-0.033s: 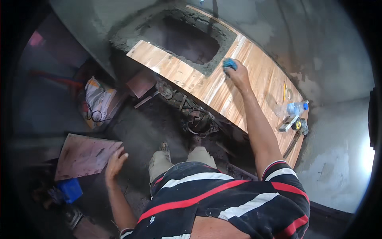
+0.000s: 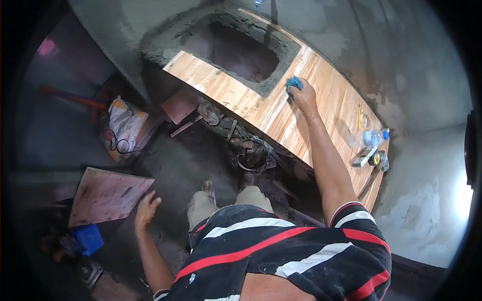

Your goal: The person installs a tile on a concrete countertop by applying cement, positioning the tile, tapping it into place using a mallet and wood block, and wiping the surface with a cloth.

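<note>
My right hand (image 2: 305,98) is closed round a crumpled blue cloth (image 2: 294,83). It presses the cloth on the wood-look countertop (image 2: 321,105), close to the inner corner by the rectangular opening (image 2: 236,52). Rough grey mortar (image 2: 288,55) borders that opening. Low on the left, my left hand (image 2: 146,209) hangs with its fingers loosely apart and holds nothing. It is beside a smudged pinkish board or tile (image 2: 108,195).
At the countertop's right end lie a clear bottle (image 2: 369,138) with a blue cap, a spirit level (image 2: 365,156), a tape measure (image 2: 374,159) and a yellow pencil (image 2: 359,116). A bucket (image 2: 252,154) stands below the counter. A white bag (image 2: 128,125) and blue container (image 2: 89,239) are left.
My right hand and the blue cloth have shifted slightly right and toward me along the countertop. My left hand remains beside the board.
</note>
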Action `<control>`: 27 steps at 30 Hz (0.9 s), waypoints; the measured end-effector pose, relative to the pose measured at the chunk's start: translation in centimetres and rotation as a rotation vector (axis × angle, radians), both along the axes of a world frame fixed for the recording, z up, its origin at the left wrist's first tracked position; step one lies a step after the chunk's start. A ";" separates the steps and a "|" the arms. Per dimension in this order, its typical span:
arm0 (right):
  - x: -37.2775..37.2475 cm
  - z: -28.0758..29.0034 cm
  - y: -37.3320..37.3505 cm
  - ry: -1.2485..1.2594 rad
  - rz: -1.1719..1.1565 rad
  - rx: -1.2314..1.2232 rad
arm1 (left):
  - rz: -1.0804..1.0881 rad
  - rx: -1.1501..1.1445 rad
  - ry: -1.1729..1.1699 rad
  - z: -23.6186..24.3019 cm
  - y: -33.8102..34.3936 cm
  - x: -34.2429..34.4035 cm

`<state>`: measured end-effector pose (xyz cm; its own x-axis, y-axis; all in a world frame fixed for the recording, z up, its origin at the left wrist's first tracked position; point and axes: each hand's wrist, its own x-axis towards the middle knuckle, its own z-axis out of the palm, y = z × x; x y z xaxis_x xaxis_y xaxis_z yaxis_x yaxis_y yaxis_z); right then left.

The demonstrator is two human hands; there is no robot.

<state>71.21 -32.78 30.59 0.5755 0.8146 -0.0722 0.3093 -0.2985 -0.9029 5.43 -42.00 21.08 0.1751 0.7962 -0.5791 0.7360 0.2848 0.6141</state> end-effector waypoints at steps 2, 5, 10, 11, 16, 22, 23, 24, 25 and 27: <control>-0.7 -2.2 -0.5 -0.171 -0.035 -0.033 | 0.151 -0.050 0.036 -3.2 -4.0 -3.8; -4.3 -5.7 -0.5 -0.529 -0.032 -0.066 | 0.299 -0.127 0.013 -8.2 -10.1 -8.8; -20.9 -4.5 2.1 -0.493 0.260 -0.032 | 0.420 -0.325 -0.045 -13.2 -12.3 -11.4; -23.6 -4.4 2.3 -0.407 0.385 -0.010 | 0.402 -0.329 -0.048 -11.9 -10.6 -10.3; -28.3 -0.7 1.4 -0.145 0.459 0.236 | 0.065 -0.073 0.110 -10.9 -4.3 -10.1; -13.7 1.5 -3.3 -0.183 -0.130 0.090 | 0.123 -0.025 0.131 -11.3 -1.7 -12.0; -8.8 -1.0 -4.9 -0.381 -0.154 0.137 | 0.126 -0.019 0.141 -11.7 -1.4 -11.5; -7.7 -0.6 -5.9 -0.212 -0.185 0.083 | 0.158 -0.080 0.127 -12.3 -1.5 -11.1; -7.6 -0.2 -7.0 -0.040 -0.219 0.027 | 0.187 -0.137 0.115 -12.7 -1.4 -11.0; -6.0 -2.2 -7.6 -0.112 -0.252 -0.021 | -0.004 -0.106 0.303 -14.0 -1.6 -9.7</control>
<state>65.17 -40.33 28.39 0.7653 0.6436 -0.0120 0.3202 -0.3967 -0.8603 -4.29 -43.64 7.13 -0.0148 0.7281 -0.6853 0.8822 0.3321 0.3338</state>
